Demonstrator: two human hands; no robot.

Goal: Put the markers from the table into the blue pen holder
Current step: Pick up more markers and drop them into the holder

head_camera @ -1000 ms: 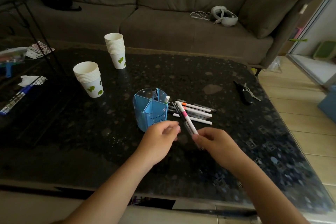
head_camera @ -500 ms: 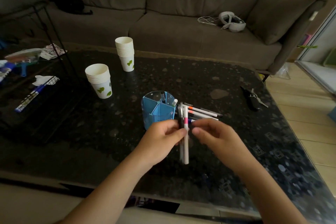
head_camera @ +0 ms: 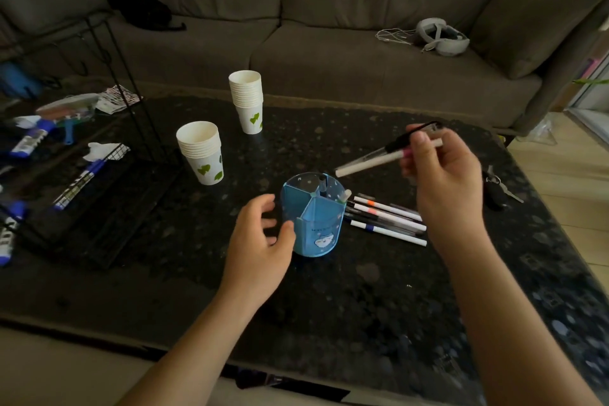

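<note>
The blue pen holder (head_camera: 316,227) stands upright mid-table, divided into compartments, with one dark pen in its far compartment. My left hand (head_camera: 260,241) is just left of the holder, fingers apart, thumb touching or nearly touching its wall. My right hand (head_camera: 441,171) is raised above and to the right of the holder, gripping a bundle of markers (head_camera: 372,160), white and dark barrels, tips pointing down-left toward the holder's rim. Several more markers (head_camera: 389,217) lie on the table right of the holder, partly behind my right forearm.
Two stacks of paper cups (head_camera: 201,152) (head_camera: 247,100) stand behind and left of the holder. A black wire rack (head_camera: 108,155) with pens and clutter fills the table's left side. Keys (head_camera: 497,191) lie at the right. A grey sofa (head_camera: 329,53) with a headset is behind.
My right hand lifted the bundle of markers up and to the right, tilting it toward the holder. My left hand let go of the bundle and dropped beside the holder.
</note>
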